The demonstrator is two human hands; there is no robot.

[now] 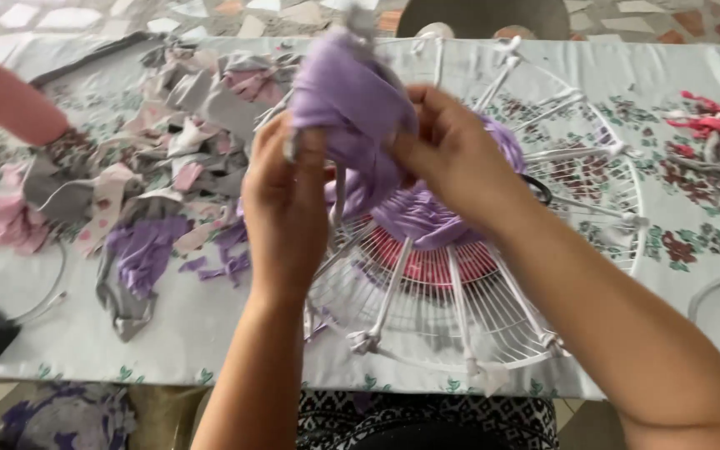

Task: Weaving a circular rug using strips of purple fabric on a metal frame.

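A round white wire fan guard (493,321) lies flat on the cloth-covered table, with white cloth strips tied along its spokes. Purple fabric is woven around its centre over a ring of red weaving (439,265). Both my hands hold a bundle of purple fabric strip (352,100) raised above the guard. My left hand (285,208) grips its lower left side. My right hand (452,150) pinches the bundle from the right, above the woven centre.
A heap of grey, pink and purple fabric scraps (160,167) covers the table's left half. A pink bottle with a red cap (6,92) lies far left. Red and grey scraps (710,133) sit far right. The floral tablecloth's near edge (127,375) runs below.
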